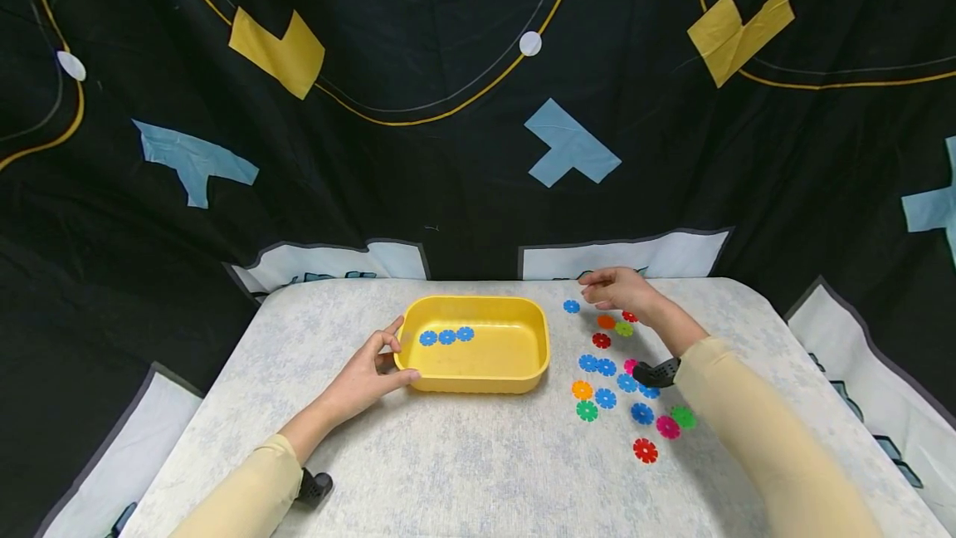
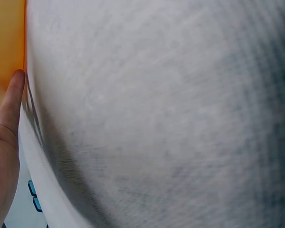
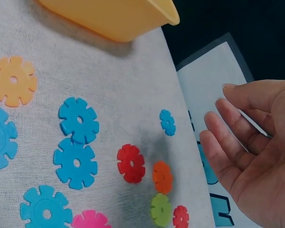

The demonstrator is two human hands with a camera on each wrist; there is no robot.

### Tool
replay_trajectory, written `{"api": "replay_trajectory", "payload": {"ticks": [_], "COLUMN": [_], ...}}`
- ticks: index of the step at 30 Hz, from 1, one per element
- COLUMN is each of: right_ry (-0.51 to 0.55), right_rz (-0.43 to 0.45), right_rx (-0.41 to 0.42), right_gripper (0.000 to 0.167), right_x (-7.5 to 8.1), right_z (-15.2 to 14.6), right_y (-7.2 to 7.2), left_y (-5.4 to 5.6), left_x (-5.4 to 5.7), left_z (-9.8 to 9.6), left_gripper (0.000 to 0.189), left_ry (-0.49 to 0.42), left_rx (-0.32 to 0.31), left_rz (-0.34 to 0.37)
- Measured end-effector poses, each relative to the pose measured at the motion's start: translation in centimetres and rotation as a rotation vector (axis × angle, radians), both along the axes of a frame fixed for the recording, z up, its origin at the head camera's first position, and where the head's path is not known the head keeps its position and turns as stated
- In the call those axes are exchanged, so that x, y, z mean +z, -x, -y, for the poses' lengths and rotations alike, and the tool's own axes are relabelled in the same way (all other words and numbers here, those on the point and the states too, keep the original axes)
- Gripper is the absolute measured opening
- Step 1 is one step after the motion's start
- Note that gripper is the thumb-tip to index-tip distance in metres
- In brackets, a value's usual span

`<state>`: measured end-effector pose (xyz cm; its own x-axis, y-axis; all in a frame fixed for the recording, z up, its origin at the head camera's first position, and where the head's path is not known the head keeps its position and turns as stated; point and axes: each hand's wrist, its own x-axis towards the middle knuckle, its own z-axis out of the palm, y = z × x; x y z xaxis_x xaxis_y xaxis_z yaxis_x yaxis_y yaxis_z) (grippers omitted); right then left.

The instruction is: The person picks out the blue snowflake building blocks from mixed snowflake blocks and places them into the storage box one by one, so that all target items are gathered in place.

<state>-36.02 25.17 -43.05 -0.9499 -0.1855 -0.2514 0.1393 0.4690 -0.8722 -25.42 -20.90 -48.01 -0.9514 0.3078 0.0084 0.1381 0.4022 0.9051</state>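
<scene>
A shallow yellow plastic tray (image 1: 478, 384) stands mid-table. My left hand (image 1: 366, 376) grips its left end, thumb at the front corner and fingers along the side. One finger of this hand against the yellow wall (image 2: 7, 42) shows in the left wrist view. Three blue notched discs (image 1: 446, 337) lie in a row inside the tray. My right hand (image 1: 620, 287) hovers above the far right of the table, fingers loosely bent with nothing between them. Nearest to it are a blue disc (image 3: 167, 122), an orange disc (image 3: 162, 177), a lime disc (image 3: 160, 209) and a red disc (image 1: 631, 316).
Right of the tray several more flower-shaped discs are scattered, among them a green one (image 1: 587, 411), a pink one (image 1: 668, 427) and a red one (image 1: 646, 450). A pale patterned cloth (image 1: 463, 471) covers the table. Behind hangs a black backdrop (image 1: 418, 189).
</scene>
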Motion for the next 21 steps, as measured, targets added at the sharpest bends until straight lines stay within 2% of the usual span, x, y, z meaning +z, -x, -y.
{"api": "replay_trajectory", "payload": {"ticks": [4, 12, 21], "right_ry": [-0.043, -0.077, -0.119], "right_rz": [-0.001, 0.015, 0.018], "right_rx": [-0.001, -0.005, -0.027], "right_gripper": [0.046, 0.046, 0.043], "right_x": [-0.5, -1.3, -2.4], "right_z": [0.1, 0.2, 0.3], "right_y": [0.0, 0.0, 0.3], "left_y": [0.8, 0.6, 0.7], "left_x": [-1.6, -1.6, -1.7], "left_z": [0.5, 0.6, 0.4], "left_gripper": [0.050, 0.053, 0.049], "left_ry": [0.022, 0.022, 0.006], "left_rx": [0.009, 0.027, 0.011], "left_rz": [-0.010, 0.002, -0.024]}}
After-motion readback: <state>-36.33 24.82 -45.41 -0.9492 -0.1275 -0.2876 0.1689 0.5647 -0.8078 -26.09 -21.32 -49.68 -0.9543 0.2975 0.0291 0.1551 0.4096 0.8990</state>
